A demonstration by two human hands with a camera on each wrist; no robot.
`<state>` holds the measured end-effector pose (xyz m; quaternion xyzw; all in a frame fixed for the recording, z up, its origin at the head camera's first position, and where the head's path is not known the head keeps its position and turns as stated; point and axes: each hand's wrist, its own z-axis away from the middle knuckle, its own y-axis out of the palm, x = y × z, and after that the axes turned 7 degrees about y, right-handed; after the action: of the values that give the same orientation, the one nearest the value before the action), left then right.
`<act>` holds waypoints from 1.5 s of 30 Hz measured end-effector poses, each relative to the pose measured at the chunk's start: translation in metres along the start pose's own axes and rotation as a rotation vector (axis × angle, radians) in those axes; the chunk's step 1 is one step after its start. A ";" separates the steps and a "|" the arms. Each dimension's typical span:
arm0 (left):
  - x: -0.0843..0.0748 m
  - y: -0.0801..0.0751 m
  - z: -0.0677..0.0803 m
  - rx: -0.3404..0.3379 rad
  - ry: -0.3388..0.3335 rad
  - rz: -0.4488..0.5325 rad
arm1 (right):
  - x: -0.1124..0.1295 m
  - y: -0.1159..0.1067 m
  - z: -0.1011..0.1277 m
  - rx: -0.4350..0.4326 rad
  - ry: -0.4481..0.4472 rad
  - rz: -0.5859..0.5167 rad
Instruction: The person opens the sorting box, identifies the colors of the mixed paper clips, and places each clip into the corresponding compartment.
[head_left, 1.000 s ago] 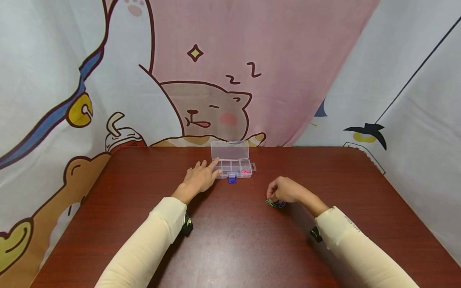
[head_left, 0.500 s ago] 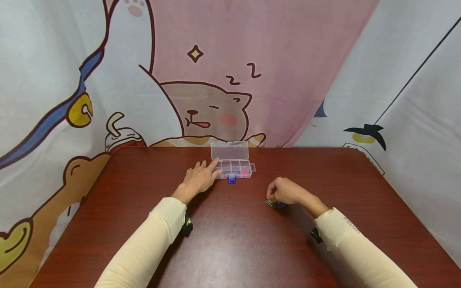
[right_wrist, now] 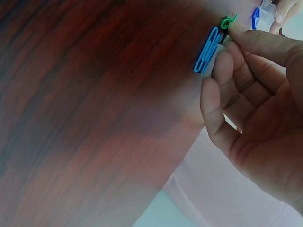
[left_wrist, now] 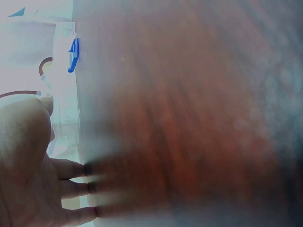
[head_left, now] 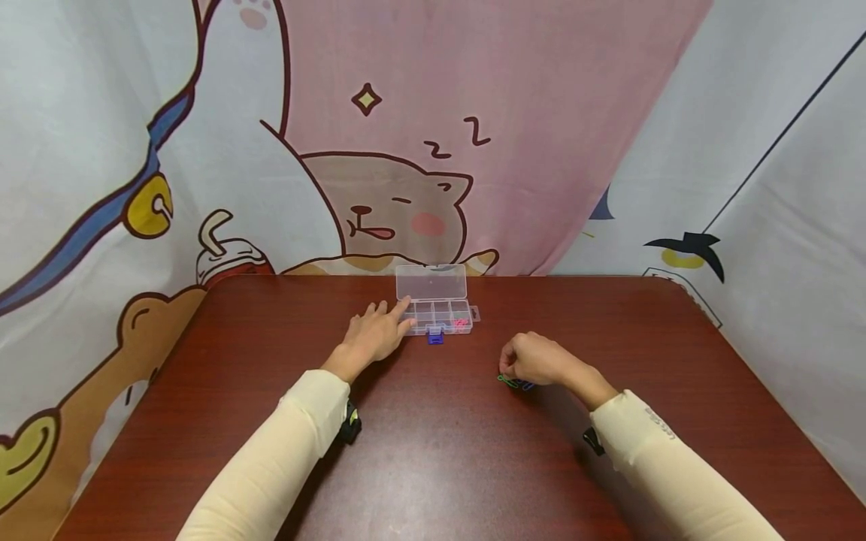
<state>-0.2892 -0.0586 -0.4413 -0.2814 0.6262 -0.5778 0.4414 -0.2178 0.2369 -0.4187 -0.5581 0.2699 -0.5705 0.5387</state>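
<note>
Head view, backdrop: a cartoon curtain (head_left: 419, 150) with a sleeping cat hangs behind the table from 9 to 3 o'clock.
Table: a dark red wooden table (head_left: 440, 451) fills the lower half of the head view, and both cream sleeves reach onto it from 6 o'clock.
Organizer box: a clear plastic box (head_left: 440, 314) with small compartments sits at 12 o'clock near the far edge, lid upright; something pink lies in its right-hand compartment.
Left hand: the left hand (head_left: 375, 334) lies flat at 11 o'clock with fingers straight and spread, fingertips touching the box's left end, gripping nothing.
Right hand: the right hand (head_left: 537, 359) is curled at 1 o'clock, fingertips pinching at the clips on the table.
Blue binder clip: a small blue clip (head_left: 436, 336) rests just in front of the box, toward 6 o'clock from it.
Blue paper clip: a blue paper clip (right_wrist: 207, 48) lies flat on the wood, just beside the right fingertips.
Green paper clip: a green paper clip (right_wrist: 227, 22) sits under the tip of the right forefinger, touching the blue one.
Risk: the two paper clips look close enough to hook together, so lifting one may well drag up both.
Risk: a flat thin clip could slip from the pinch and skid away over the smooth wood.
Risk: the box is steadied only by light fingertip contact and could slide if nudged.
</note>
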 end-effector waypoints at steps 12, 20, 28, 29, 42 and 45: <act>0.001 0.000 0.000 -0.004 -0.003 -0.005 | 0.001 -0.003 -0.001 0.035 -0.009 -0.008; -0.001 -0.002 0.000 -0.002 -0.001 0.002 | -0.004 -0.020 -0.007 0.142 -0.020 -0.334; -0.001 -0.003 0.001 0.007 -0.006 0.004 | -0.001 -0.033 -0.018 0.140 0.137 -0.875; -0.001 -0.003 0.001 0.008 -0.006 0.006 | -0.001 -0.033 -0.019 0.144 0.153 -0.949; -0.001 -0.001 0.001 -0.008 0.000 0.008 | 0.013 -0.033 -0.048 0.175 0.250 -1.406; -0.001 0.001 0.001 -0.012 -0.002 0.009 | 0.014 -0.031 -0.058 0.160 0.278 -1.402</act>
<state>-0.2873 -0.0578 -0.4419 -0.2818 0.6303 -0.5718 0.4432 -0.2782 0.2157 -0.3986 -0.4813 -0.1284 -0.8659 0.0455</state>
